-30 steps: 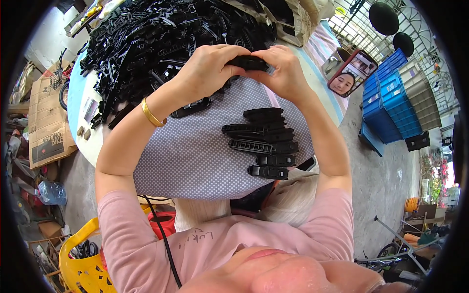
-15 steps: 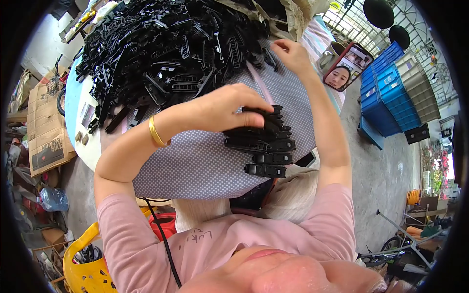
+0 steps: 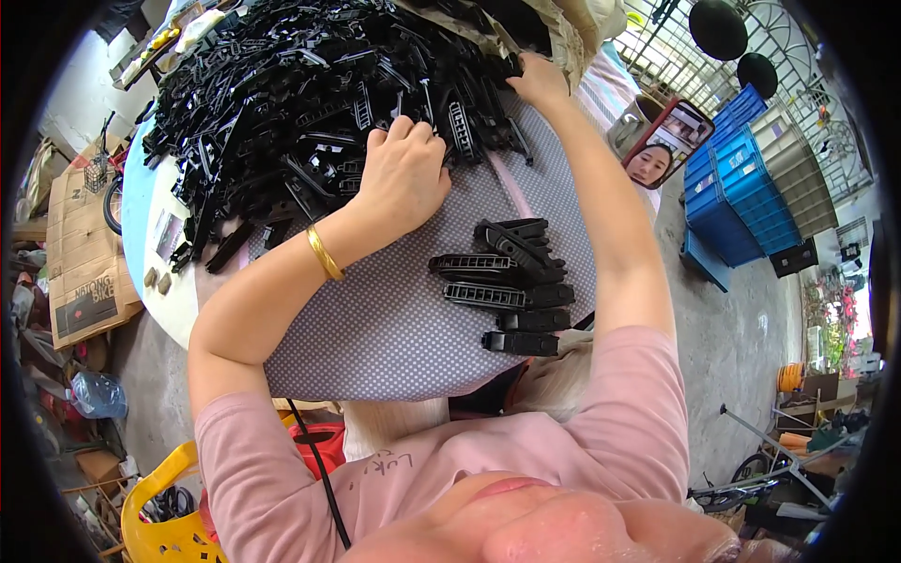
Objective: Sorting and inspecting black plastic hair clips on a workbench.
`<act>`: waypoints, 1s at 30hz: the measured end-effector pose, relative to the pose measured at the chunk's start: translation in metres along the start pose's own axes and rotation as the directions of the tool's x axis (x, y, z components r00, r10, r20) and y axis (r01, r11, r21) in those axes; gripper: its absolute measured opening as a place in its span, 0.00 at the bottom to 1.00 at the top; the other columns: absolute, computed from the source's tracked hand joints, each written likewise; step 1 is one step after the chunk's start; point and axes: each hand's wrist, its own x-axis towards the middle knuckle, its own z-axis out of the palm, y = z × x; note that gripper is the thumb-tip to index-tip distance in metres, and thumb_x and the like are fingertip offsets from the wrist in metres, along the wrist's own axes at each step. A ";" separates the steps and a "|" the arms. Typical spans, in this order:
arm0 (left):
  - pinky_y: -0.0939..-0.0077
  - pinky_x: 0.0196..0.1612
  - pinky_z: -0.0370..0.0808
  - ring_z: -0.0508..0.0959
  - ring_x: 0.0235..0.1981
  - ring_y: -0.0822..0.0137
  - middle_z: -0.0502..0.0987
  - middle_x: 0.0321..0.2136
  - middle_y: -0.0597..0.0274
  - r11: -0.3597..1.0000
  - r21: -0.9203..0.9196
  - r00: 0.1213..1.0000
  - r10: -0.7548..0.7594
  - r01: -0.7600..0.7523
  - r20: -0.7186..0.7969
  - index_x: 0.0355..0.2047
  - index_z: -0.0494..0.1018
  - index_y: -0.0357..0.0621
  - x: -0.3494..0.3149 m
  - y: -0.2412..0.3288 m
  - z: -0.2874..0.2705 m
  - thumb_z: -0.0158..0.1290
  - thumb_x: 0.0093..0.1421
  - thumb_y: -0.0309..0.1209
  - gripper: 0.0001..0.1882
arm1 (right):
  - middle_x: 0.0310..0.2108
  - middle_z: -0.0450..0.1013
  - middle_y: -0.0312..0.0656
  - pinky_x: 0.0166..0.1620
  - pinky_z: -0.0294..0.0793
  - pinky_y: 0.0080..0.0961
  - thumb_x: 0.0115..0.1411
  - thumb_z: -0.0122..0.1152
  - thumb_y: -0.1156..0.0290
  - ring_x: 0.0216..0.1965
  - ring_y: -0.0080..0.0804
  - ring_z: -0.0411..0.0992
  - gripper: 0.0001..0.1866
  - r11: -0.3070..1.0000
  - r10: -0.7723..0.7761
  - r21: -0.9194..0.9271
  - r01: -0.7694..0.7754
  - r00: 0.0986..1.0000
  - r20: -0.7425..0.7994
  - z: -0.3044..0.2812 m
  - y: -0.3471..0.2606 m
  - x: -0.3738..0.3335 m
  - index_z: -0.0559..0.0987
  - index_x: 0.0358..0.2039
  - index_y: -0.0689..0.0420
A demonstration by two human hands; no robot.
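A large heap of black plastic parts (image 3: 272,103), many with ladder-like slots, covers the far side of the cloth-covered table. At the heap's near edge is my left hand (image 3: 404,178), its fingers curled down among the parts; what they grip is hidden. My right hand (image 3: 542,83) is at the heap's far right, beside the mouth of a brown paper bag (image 3: 572,33). Its fingers are closed, with dark parts at the tips, and I cannot make out what they hold. Nearer my body, several black parts (image 3: 507,293) lie in a stacked row, the top one slanted.
The dotted tablecloth (image 3: 347,328) reaches the near edge by my lap. A phone (image 3: 668,141) stands upright right of my right forearm. Blue crates (image 3: 723,188) are stacked on the floor beyond. A flattened cardboard box (image 3: 84,244) leans at the left, near a yellow chair (image 3: 160,488).
My left hand has left the row of black parts and moved up and left to the heap. My right hand has shifted slightly farther away, toward the paper bag.
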 end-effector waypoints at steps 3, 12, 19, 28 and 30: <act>0.67 0.40 0.65 0.69 0.40 0.62 0.73 0.30 0.61 0.982 -0.177 0.997 -0.069 0.060 -0.041 0.26 0.75 0.40 0.000 -0.003 -0.001 0.54 0.45 0.32 0.09 | 0.39 0.73 0.50 0.44 0.70 0.36 0.50 0.55 0.64 0.41 0.49 0.71 0.21 0.999 0.005 0.047 -0.003 0.999 -0.046 0.002 0.004 -0.001 0.74 0.44 0.59; 0.81 0.31 0.73 0.78 0.27 0.69 0.79 0.26 0.59 0.377 -0.787 0.829 -0.483 0.488 0.283 0.36 0.75 0.36 0.023 -0.024 -0.028 0.48 0.55 0.29 0.12 | 0.32 0.74 0.45 0.36 0.77 0.21 0.59 0.47 0.76 0.30 0.29 0.75 0.15 0.321 -0.003 0.943 -0.087 0.996 0.093 -0.092 -0.049 -0.076 0.72 0.45 0.68; 0.82 0.35 0.73 0.78 0.34 0.69 0.77 0.36 0.55 -0.241 -0.834 0.738 -0.390 0.496 0.551 0.43 0.71 0.37 0.025 -0.031 -0.031 0.45 0.60 0.29 0.13 | 0.35 0.73 0.45 0.37 0.76 0.23 0.60 0.49 0.75 0.33 0.30 0.75 0.16 0.144 -0.197 0.979 -0.142 0.966 0.169 -0.094 -0.071 -0.116 0.70 0.47 0.68; 0.79 0.36 0.75 0.78 0.35 0.64 0.76 0.34 0.54 -0.370 -0.811 0.819 -0.187 0.452 0.542 0.44 0.69 0.34 0.024 -0.031 -0.023 0.49 0.58 0.26 0.13 | 0.36 0.73 0.42 0.36 0.75 0.20 0.59 0.51 0.75 0.33 0.25 0.73 0.16 0.252 -0.305 0.961 -0.116 0.932 0.193 -0.095 -0.073 -0.124 0.71 0.47 0.67; 0.78 0.38 0.75 0.77 0.36 0.65 0.75 0.34 0.55 -0.377 -0.806 0.836 -0.130 0.456 0.533 0.45 0.68 0.34 0.021 -0.030 -0.020 0.50 0.57 0.24 0.15 | 0.35 0.73 0.41 0.35 0.75 0.20 0.59 0.51 0.74 0.33 0.24 0.73 0.16 0.223 -0.330 0.966 -0.130 0.922 0.201 -0.097 -0.078 -0.129 0.70 0.48 0.67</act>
